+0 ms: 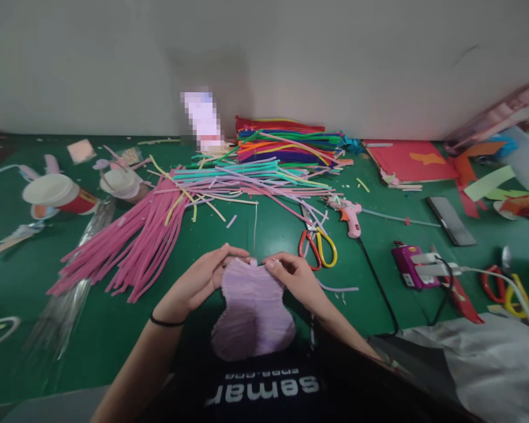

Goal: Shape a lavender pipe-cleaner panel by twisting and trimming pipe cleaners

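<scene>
A: Item one, the grip?
B: Left grip point(207, 275): fingertips closed on the far left edge of a lilac panel point(252, 308), ribbed, waisted. Right grip point(291, 275): thumb over the face, forefinger along the far right edge, pinching.
A: Panel, location?
B: Between both hands, near edge of the green surface point(101, 346), before a black shirt point(194, 352). Contact with the surface: cannot tell.
A: Reason for the hold?
B: Probably steadies the far edge from two sides, leaving the face uncovered.
A: Pose?
B: Forearms enter from the near side and converge; fingertips nearly meet. Left wrist: one black band point(165, 321).
A: Outward?
B: Scissors point(327, 249), just right, handles nearward, seemingly for easy pickup. Pink glue gun point(350, 217), farther right; its handle also points near. Pink stems point(150, 235), left, fanned nearward, likely for drawing singly. Multicoloured bundles point(286, 144), far, stacked, apparently as stock.
</scene>
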Motion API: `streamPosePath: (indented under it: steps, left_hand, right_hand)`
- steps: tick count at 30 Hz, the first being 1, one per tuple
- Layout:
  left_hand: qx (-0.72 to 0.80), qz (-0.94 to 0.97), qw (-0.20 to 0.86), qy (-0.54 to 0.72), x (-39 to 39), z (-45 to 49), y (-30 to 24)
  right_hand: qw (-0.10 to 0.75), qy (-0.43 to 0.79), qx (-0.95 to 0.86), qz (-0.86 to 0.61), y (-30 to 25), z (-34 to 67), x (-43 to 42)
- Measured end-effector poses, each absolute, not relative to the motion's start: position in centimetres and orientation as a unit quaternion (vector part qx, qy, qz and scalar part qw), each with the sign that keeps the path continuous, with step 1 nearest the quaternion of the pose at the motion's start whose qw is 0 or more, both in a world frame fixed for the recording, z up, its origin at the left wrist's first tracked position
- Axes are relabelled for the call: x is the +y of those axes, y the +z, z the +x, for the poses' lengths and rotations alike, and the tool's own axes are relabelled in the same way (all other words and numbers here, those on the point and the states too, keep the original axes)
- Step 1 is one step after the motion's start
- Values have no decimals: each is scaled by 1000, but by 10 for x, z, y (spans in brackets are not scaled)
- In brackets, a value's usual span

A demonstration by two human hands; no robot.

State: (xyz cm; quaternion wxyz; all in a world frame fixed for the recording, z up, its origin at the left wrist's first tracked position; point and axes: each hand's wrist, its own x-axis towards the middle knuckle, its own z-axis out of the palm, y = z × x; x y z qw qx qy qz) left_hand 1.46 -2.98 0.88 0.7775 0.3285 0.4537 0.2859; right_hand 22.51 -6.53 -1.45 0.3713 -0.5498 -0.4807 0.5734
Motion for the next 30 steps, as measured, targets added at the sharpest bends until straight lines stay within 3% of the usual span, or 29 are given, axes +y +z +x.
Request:
streamPosePath:
  steps: [9, 16, 30]
  left_hand:
    - [556, 438, 652, 271, -35, 10, 3]
    - [553, 481, 639, 234, -37, 8, 5]
    - [576, 509, 570, 290, -50, 28, 9]
  right_hand:
    - [375, 578, -472, -550, -16, 222, -60]
    - [356, 607, -452, -549, -17, 225, -63]
    - [338, 602, -534, -488, -3, 221, -33]
